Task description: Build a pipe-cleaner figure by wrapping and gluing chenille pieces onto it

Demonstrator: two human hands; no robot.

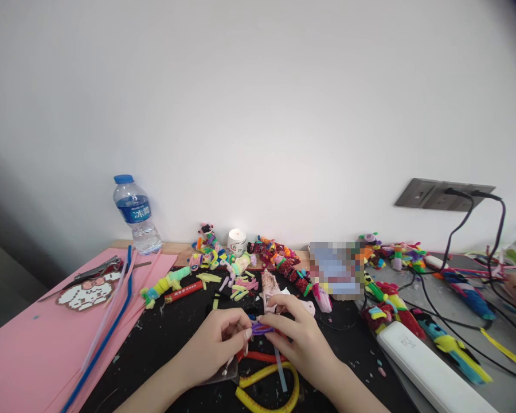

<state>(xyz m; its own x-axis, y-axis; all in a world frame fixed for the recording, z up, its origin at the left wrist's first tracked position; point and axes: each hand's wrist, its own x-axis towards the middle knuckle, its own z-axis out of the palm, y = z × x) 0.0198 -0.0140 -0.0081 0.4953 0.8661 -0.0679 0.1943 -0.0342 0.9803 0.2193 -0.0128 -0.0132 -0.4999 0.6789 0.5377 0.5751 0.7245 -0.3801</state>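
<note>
Centrally, a short purple fuzzy pipe-cleaner piece (262, 329) lies level, long axis left-to-right, just above the black surface (176, 338). Left hand (217, 338) pinches its left end; right hand (298, 335) grips its right end. Both equally near.

The clear plastic water bottle with the blue cap (135, 215), standing at the wall, wears a blue label with white Chinese characters that look like "冰露". The small white round tub (236, 240) behind the pipe-cleaner figures carries a red mark, too small to read, and the print on the red pen-like stick (183, 292) is likewise unreadable.
</note>
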